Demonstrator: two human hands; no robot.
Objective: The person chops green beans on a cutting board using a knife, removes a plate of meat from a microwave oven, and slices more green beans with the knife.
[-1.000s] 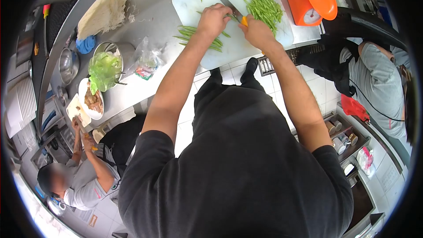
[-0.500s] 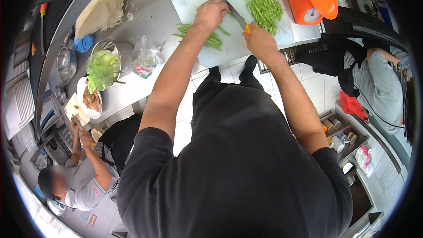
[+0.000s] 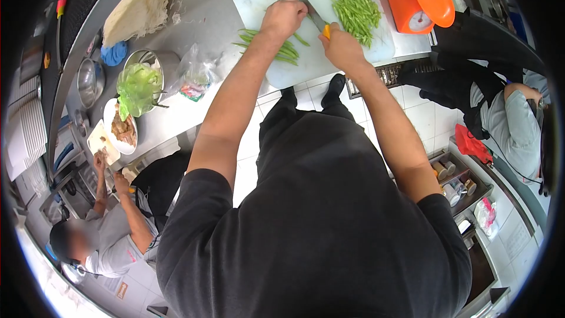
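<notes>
On the white cutting board (image 3: 329, 75), my right hand (image 3: 344, 51) is closed around the yellow handle of a kitchen knife (image 3: 306, 3). The blade slants up and to the left, right beside the fingertips of my left hand (image 3: 285, 16). Those fingers are curled and pressed together on a green bean, mostly hidden beneath them. Several whole green beans (image 3: 286, 53) lie below my left wrist. To the right of the knife is a heap of cut green beans (image 3: 358, 16).
An orange kitchen scale (image 3: 405, 9) stands right of the board. Leftward on the steel counter are dried noodles (image 3: 136, 12), a plastic bag (image 3: 195, 76), a pot with lettuce (image 3: 139, 89) and a bowl of meat (image 3: 122, 131). One co-worker (image 3: 120, 241) is at lower left, another (image 3: 509, 123) at right.
My right hand and the knife handle have shifted slightly left, bringing the blade closer to my left fingertips. At lower left, the co-worker's hands have moved apart.
</notes>
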